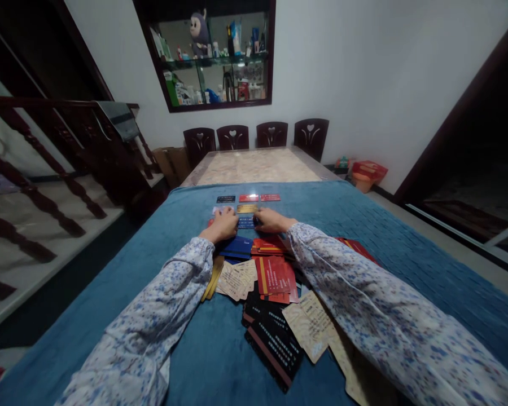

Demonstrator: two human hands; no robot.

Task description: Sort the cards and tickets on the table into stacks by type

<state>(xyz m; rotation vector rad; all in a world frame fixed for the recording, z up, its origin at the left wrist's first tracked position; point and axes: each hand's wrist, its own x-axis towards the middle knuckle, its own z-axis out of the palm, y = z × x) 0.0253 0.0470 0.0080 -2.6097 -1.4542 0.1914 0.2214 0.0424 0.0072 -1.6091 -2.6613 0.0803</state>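
Note:
A blue card (246, 223) with pale print lies between my hands. My left hand (222, 224) has its curled fingers at the card's left edge, and my right hand (272, 220) pinches the right edge. Just beyond are a gold card (247, 209), a pale card (217, 210) partly under my left fingers, a black card (226, 199) and two red cards (249, 198). Nearer to me lie a stack of blue cards (237, 247), fanned red cards (275, 275), cream cards (236, 278), gold cards (214, 277) and black cards (275, 352).
A blue cloth (152, 265) covers the near part of the long table, whose marble-like top (254, 166) shows farther off. Several dark chairs (272, 134) stand at the far end. More cream cards (311, 326) and red cards (358, 249) lie by my right sleeve.

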